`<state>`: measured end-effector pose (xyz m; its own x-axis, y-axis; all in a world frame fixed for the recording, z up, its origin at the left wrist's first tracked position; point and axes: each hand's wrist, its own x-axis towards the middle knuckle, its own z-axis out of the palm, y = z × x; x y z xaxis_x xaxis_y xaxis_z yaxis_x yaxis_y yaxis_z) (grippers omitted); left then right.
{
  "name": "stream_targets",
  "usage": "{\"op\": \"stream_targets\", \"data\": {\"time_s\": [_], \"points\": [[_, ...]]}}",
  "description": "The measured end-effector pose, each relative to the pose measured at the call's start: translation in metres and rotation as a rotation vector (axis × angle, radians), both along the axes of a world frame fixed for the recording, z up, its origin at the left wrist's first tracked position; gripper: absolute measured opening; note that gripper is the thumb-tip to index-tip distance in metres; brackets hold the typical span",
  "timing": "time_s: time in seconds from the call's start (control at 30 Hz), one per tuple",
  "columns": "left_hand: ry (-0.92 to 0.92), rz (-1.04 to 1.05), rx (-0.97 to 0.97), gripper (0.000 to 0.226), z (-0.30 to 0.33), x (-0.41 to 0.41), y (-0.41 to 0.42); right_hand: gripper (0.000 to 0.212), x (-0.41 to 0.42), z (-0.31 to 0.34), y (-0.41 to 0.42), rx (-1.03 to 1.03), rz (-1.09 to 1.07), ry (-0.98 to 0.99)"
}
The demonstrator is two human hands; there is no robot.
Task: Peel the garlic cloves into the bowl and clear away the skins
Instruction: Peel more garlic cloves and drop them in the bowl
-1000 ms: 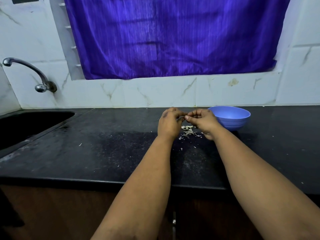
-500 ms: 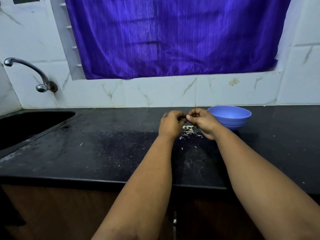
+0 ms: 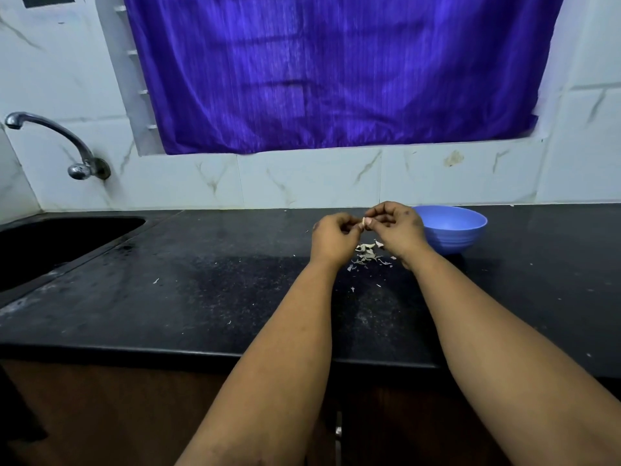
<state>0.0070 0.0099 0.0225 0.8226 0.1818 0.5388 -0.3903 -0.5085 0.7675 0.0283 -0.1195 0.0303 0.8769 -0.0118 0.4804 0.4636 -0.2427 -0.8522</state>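
Both my hands meet above the black counter [image 3: 201, 297], a little left of the blue bowl [image 3: 450, 230]. My left hand [image 3: 331, 238] and my right hand [image 3: 396, 228] pinch a small pale garlic clove [image 3: 363, 223] between their fingertips; only its tip shows. A small heap of dry garlic skins [image 3: 368, 254] lies on the counter right under the hands, with a few flakes scattered nearer to me. The inside of the bowl looks pale blue; I cannot see any cloves in it from here.
A dark sink [image 3: 50, 243] is set into the counter at the left, with a chrome tap [image 3: 57, 142] on the tiled wall above it. A purple curtain [image 3: 336, 72] hangs behind. The counter's front edge runs across below my forearms.
My hands have lifted slightly and the right hand has shifted a touch toward the bowl. The clove's pale tip now shows between the fingertips.
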Motion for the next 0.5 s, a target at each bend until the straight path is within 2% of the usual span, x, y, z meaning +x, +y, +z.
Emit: {"op": "stream_targets", "data": {"time_s": [0.17, 0.5], "points": [[0.015, 0.014, -0.013, 0.010, -0.0002, 0.0012, 0.0012, 0.018, -0.0027, 0.0009, 0.0000, -0.069, -0.020, -0.032], [0.069, -0.063, -0.229, 0.004, 0.0001, -0.0034, -0.0015, 0.005, -0.0068, 0.0022, 0.0030, 0.025, -0.072, 0.057]]}}
